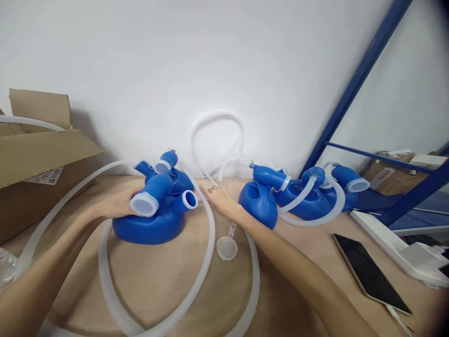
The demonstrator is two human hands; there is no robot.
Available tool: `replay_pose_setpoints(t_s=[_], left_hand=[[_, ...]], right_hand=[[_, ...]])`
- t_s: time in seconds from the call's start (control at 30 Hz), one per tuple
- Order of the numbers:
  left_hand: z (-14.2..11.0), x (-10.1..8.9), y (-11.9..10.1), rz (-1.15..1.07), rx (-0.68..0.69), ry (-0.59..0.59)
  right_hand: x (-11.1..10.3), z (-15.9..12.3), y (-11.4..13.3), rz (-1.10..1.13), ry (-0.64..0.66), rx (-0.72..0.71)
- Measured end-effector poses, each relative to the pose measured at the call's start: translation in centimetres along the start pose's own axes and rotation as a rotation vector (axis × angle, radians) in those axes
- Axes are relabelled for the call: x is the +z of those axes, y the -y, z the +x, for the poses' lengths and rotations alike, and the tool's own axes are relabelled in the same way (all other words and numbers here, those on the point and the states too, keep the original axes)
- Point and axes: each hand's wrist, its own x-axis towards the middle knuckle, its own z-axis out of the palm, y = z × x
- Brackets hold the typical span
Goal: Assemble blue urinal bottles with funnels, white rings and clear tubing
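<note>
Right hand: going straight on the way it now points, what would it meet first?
Probably the milky hose beside the rear left blue jug, just ahead of the right hand; depth is unclear, so they may already touch.

"What did the tan tabletop [164, 276] hold on the left?"

"A cardboard box [38, 196] stood there. Toward the middle sat a blue jug [149, 229], with a second blue jug [183, 181] just behind it."

"And in the middle?"

"Whitish hoses [211, 229] curved across it, and a small round cap [227, 248] lay between two stretches of them."

"What about the right?"

"More blue jugs [261, 206] clustered there, with a dark-screened phone [370, 272] and a white power strip [386, 241] nearby."
</note>
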Motion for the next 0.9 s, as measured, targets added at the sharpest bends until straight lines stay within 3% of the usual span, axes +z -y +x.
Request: replay_pose_setpoints(t_s=[0.13, 0.33, 0.5, 0.57, 0.67, 0.77, 0.9], left_hand=[[0.0, 0.2, 0.3, 0.015, -0.004, -0.035], [0.0, -0.1, 0.8, 0.023, 0.049, 0.029], [0.2, -0.4, 0.8, 0.049, 0.095, 0.028], [0.2, -0.4, 0.8, 0.049, 0.095, 0.028], [0.2, -0.2, 0.9, 0.018, 0.084, 0.03], [0.1, 0.0, 1.2, 0.023, 0.056, 0.015], [0.1, 0.0, 1.2, 0.023, 0.073, 0.012]], right_hand=[[-2.5, -1.4, -0.7, -0.018, -0.023, 0.038], [-9.2, -4.6, -2.5, -0.061, -0.051, 0.219], [-12.7, -7.0, -3.3, 0.0, 0.016, 0.369], [-13.0, -7.3, -3.4, 0.098, -0.015, 0.382], [-12.2, -6.5, -2.8, 0.228, -0.164, 0.343], [-10.6, -4.8, -1.6, 0.317, -0.245, 0.186], [-9.4, -3.7, -1.0, 0.404, -0.235, -0.022]])
